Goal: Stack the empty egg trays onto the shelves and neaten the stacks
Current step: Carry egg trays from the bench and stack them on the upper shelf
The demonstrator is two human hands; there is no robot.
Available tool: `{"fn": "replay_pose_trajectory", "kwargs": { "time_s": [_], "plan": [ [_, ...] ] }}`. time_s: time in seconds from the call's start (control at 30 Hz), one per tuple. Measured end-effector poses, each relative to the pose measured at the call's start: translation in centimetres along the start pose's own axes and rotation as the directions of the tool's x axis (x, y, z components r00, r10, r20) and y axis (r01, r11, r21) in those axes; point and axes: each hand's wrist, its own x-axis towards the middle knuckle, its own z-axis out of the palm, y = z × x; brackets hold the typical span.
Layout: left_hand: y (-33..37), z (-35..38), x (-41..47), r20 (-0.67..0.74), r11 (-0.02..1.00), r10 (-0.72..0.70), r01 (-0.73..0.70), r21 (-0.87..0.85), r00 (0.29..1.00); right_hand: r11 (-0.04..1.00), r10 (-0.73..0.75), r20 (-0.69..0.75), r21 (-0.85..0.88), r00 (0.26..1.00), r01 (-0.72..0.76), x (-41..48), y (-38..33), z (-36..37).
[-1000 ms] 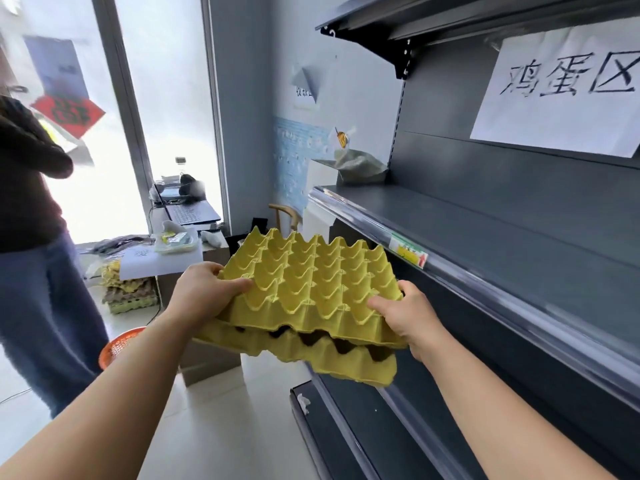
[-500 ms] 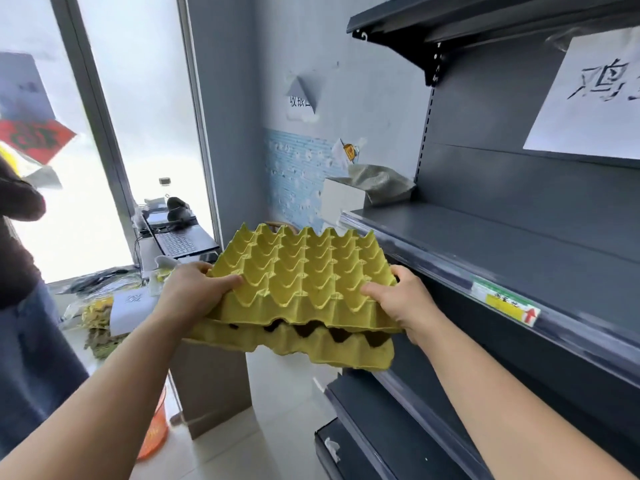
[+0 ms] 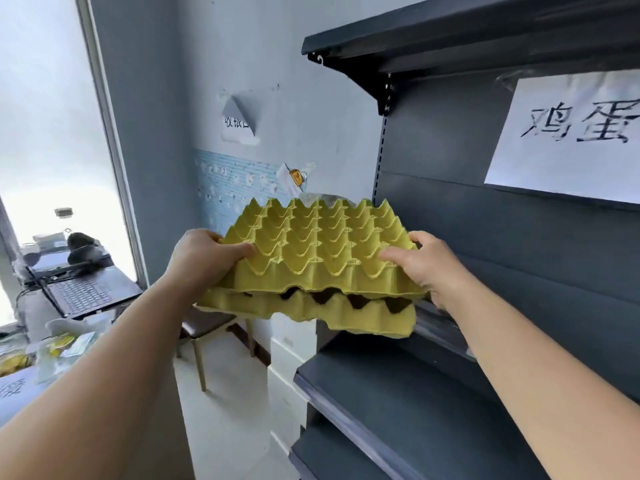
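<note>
now both hands grip yellow egg trays beside shelf

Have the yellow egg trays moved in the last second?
Yes. The yellow egg trays rose toward the middle shelf, now covering its left end.

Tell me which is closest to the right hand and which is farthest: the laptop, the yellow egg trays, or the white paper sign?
1. yellow egg trays: the right hand grips their right edge, so they touch.
2. white paper sign: above the hand and to its right.
3. laptop: far off to the left, past the trays and the other hand.
</note>
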Motion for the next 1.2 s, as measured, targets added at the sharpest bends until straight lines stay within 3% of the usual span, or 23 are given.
{"fn": "replay_pose_trajectory", "kwargs": {
  "time_s": [0.4, 0.87, 1.03, 1.13, 1.2],
  "plan": [
    [5.5, 15.0, 11.0, 0.229, 0.989, 0.128, -0.107, -0.104, 0.965, 0.981, 0.135, -0.242, -0.104, 0.961, -0.164, 9.5, 4.6, -6.2],
    [4.2, 20.0, 17.5, 0.471, 0.961, 0.213, -0.272, 0.059, 0.856, 0.906, 0.271, -0.393, -0.204, 0.879, -0.371, 10.1, 5.1, -3.3],
    [6.0, 19.4, 16.4, 0.426, 0.806, 0.464, -0.57, 0.16, 0.776, 0.868, 0.212, -0.489, -0.304, 0.846, -0.393, 8.5, 4.0, -2.9],
    [8.0, 18.9, 13.5, 0.387, 0.666, 0.641, -0.731, 0.149, 0.663, 0.823, 0.13, -0.553, -0.403, 0.823, -0.401, 6.5, 3.4, -3.5],
    [9.2, 19.1, 11.1, 0.391, 0.587, 0.732, -0.808, 0.056, 0.559, 0.768, 0.094, -0.581, -0.474, 0.809, -0.43, 4.5, 3.0, -4.0]
  ]
}}
